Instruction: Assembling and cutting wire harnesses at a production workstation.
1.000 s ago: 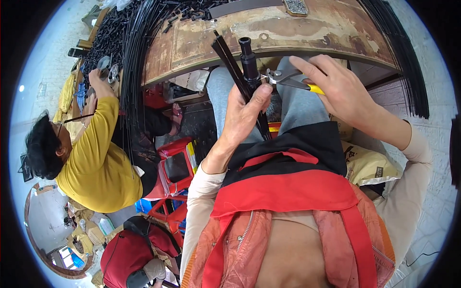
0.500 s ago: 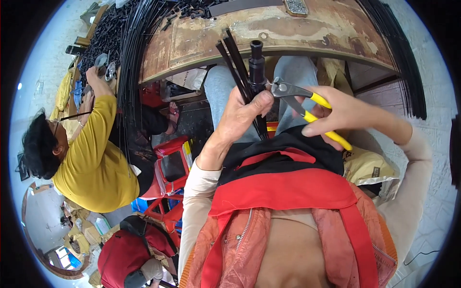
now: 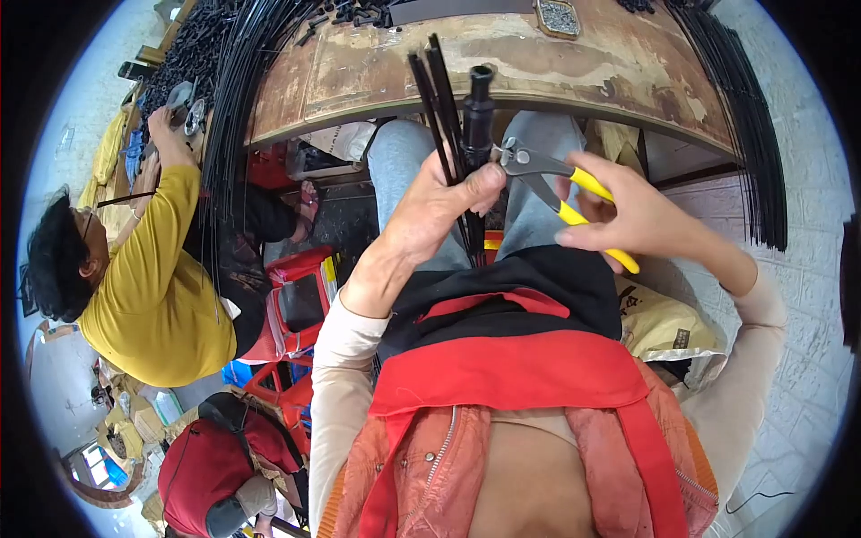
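My left hand [image 3: 426, 215] is wrapped round a bundle of thin black rods [image 3: 434, 108] and a stepped black tube [image 3: 478, 121] with an open top end, all held roughly upright over my lap. The rods' lower ends run down toward my black and red apron [image 3: 502, 377]. My right hand [image 3: 632, 211] grips end-cutting pliers [image 3: 543, 168] with yellow handles, which are spread apart. The pliers' jaws are beside the tube, close to my left thumb. A small pale bit shows at the jaws, too small to make out.
A worn wooden table [image 3: 538, 67] spans the far side, with a tin of small metal pieces [image 3: 558, 18]. Long black rods [image 3: 749, 134] hang over its right end, more [image 3: 235, 108] at left. One co-worker [image 3: 157, 287] sits left, another [image 3: 224, 475] lower left, by red stools [image 3: 300, 296].
The view has shifted slightly. Both hands keep their grips, and the pliers' jaws stay beside the black tube. The tube and rods lean a little differently.
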Available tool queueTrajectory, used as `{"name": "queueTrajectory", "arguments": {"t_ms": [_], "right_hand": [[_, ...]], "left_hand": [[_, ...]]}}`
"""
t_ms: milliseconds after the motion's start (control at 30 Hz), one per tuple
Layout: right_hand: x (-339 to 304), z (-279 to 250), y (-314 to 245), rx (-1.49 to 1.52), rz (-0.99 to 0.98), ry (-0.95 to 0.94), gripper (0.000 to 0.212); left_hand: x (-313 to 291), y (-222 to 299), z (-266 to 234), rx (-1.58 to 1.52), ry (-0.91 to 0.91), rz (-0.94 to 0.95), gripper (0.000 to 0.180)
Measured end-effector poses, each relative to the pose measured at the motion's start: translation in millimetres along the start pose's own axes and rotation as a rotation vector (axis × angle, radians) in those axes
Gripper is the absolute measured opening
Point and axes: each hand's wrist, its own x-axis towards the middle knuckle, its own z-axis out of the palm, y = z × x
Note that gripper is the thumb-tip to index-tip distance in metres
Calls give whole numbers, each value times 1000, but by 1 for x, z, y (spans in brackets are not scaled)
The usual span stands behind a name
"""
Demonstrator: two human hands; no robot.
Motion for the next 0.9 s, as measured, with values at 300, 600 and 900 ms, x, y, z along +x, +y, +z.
{"name": "queueTrajectory", "arguments": {"t_ms": [300, 600, 900], "right_hand": [[13, -17, 16, -458, -432, 321, 49], [22, -1, 31, -615, -710, 603, 46], [16, 8, 22, 384, -113, -269, 36]], "left_hand": [[22, -4, -1, -19, 95, 105, 38], [16, 10, -4, 350, 55, 186, 36], [8, 8, -19, 171, -179, 130, 36]]}}
